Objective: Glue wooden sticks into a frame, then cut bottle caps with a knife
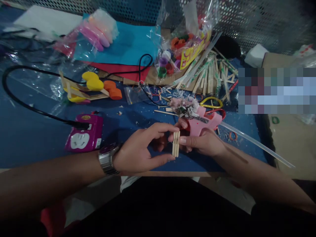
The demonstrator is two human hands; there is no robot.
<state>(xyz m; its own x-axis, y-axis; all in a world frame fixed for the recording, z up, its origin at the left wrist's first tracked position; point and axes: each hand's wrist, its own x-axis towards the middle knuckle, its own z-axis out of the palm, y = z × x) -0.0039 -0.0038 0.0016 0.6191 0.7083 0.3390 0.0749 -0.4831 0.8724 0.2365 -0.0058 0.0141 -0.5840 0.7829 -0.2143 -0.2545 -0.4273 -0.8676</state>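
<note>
While left grip [137, 149] pinches sticks [175, 145] | right grip [209, 142] clasps glue gun [207, 123] | scraps [120, 113] litter blue tabletop [27, 138] (perforated panel [249, 24] behind)

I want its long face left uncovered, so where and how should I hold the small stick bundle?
Probably by its two ends, coming from the left. The stick bundle runs up and down in view, its right edge met by the thumb of the right hand. The left hand spans it that way: index finger above, thumb below.
</note>
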